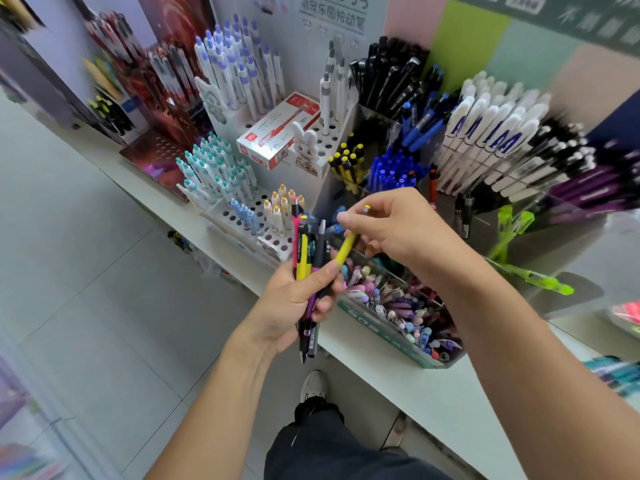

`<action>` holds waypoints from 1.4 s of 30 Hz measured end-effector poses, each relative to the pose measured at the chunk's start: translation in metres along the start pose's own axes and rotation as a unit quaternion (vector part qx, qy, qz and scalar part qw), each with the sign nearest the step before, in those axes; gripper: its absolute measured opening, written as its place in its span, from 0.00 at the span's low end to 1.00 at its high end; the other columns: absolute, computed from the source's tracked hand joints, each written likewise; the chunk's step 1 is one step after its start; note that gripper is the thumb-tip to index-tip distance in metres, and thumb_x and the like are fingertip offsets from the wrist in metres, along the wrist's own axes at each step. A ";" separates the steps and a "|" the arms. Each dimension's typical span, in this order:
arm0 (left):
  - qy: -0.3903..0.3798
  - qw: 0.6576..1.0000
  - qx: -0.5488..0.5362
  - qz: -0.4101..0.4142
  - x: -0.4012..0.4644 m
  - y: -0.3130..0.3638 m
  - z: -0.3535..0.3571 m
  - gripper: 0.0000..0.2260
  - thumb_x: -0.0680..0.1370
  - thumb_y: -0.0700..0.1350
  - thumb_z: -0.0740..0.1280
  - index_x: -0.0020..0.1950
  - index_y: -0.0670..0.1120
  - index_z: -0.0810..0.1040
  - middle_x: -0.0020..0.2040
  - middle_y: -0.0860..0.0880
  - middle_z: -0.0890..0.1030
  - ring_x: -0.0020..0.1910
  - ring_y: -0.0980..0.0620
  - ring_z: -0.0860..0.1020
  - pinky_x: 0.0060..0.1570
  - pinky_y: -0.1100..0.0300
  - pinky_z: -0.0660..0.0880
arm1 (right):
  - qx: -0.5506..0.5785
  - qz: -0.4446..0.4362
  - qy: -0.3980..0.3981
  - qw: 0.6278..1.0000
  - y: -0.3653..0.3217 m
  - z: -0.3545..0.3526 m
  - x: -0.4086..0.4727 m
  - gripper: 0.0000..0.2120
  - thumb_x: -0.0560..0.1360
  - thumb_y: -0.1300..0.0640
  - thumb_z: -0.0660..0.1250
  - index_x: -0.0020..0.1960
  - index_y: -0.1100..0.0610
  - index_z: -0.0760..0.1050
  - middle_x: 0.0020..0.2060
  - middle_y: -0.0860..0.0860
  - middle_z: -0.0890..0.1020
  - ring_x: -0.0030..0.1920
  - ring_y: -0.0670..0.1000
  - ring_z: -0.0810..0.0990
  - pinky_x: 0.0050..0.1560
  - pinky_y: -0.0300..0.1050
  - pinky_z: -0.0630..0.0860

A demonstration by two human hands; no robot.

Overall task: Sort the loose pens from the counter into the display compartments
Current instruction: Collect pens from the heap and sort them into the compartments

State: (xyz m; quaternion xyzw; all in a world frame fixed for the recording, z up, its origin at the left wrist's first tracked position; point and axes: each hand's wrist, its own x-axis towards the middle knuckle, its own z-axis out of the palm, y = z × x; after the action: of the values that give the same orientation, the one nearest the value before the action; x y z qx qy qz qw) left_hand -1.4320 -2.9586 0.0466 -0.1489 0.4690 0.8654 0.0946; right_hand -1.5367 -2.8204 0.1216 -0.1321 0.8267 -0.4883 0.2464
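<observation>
Several pens sit bunched upright in my left hand (294, 299), near the middle of the frame; my fingers curl tight around this bundle of pens (308, 265), yellow, pink, black and grey among them. My right hand (391, 230) reaches in from the right and pinches a yellow pen (346, 249), thumb and fingers closed on its upper end while its lower end touches my left thumb. Just beyond my hands, the white surface (450, 407) carries a clear bin (381, 332) of pastel pens in the lower middle. A white holed rack (239, 216) with teal-capped and yellow-capped pens stands at centre left. Clear compartments (374, 116) of black, blue and white pens fill the upper right. A red and white box (277, 129) lies on the rack behind.
</observation>
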 end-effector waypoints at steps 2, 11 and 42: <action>0.006 1.000 0.017 -0.019 0.003 0.000 0.013 0.08 0.76 0.47 0.69 0.49 0.43 0.76 0.36 0.45 0.78 0.24 0.54 0.71 0.22 0.65 0.65 | 0.084 -0.001 0.039 0.996 0.007 -0.008 -0.007 0.10 0.81 0.56 0.68 0.44 0.60 0.81 0.38 0.58 0.86 0.30 0.48 0.76 0.32 0.40 0.73; 0.015 0.970 0.244 -0.009 0.019 -0.007 0.043 0.06 0.81 0.37 0.65 0.55 0.45 0.72 0.31 0.49 0.71 0.24 0.53 0.64 0.26 0.60 0.60 | -0.112 -0.055 0.004 0.992 0.006 -0.043 -0.026 0.06 0.77 0.54 0.72 0.46 0.56 0.84 0.34 0.55 0.84 0.23 0.42 0.72 0.27 0.34 0.68; 0.172 0.965 0.141 0.136 0.051 0.038 0.000 0.07 0.80 0.42 0.70 0.57 0.44 0.78 0.29 0.51 0.68 0.23 0.55 0.63 0.21 0.64 0.62 | -0.335 -0.265 0.238 0.872 -0.053 -0.055 0.045 0.04 0.79 0.60 0.69 0.49 0.60 0.81 0.45 0.54 0.84 0.43 0.54 0.81 0.49 0.53 0.79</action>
State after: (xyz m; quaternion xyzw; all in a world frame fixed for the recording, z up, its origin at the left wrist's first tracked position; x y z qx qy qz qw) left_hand -1.4920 -2.9781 0.0591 -0.2153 0.6111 0.7568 -0.0861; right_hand -1.6050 -2.8259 0.1778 -0.3006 0.9083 -0.2456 -0.1557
